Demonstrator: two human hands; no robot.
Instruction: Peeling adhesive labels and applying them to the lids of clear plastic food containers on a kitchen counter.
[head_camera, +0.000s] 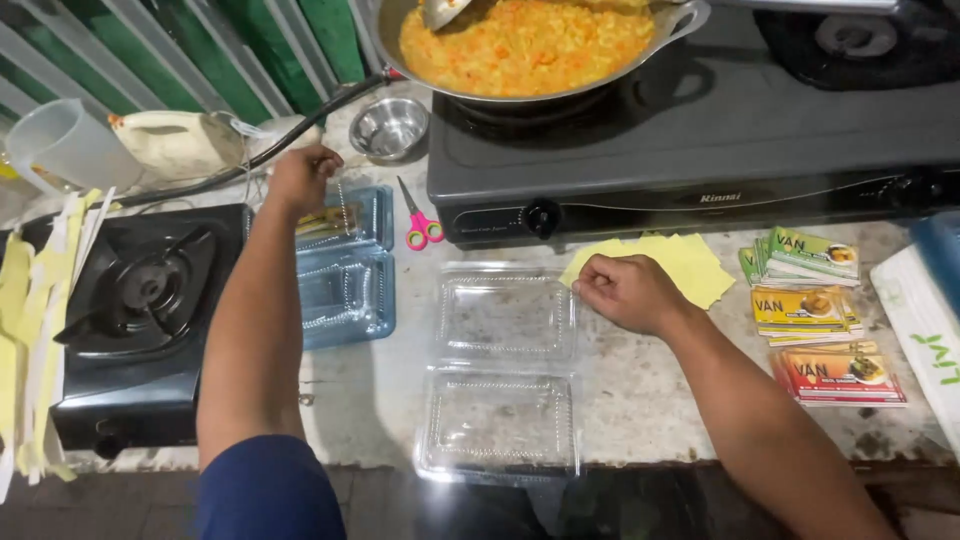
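Your right hand's (628, 292) fingers curl shut, pinching the yellow paper sheets (668, 262) at 3 o'clock of the open clear container (502, 372). Your left hand (300, 178), fingers bunched, touches the blue-tinted container stack (345, 270) at 10 o'clock.

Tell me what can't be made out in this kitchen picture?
Head view:
- Left hand: its fingers curl away over the stacked clear boxes; any grip is hidden.
- Right hand: fist on the yellow papers; anything pinched is hidden.
- Pan: cut off by the top edge.
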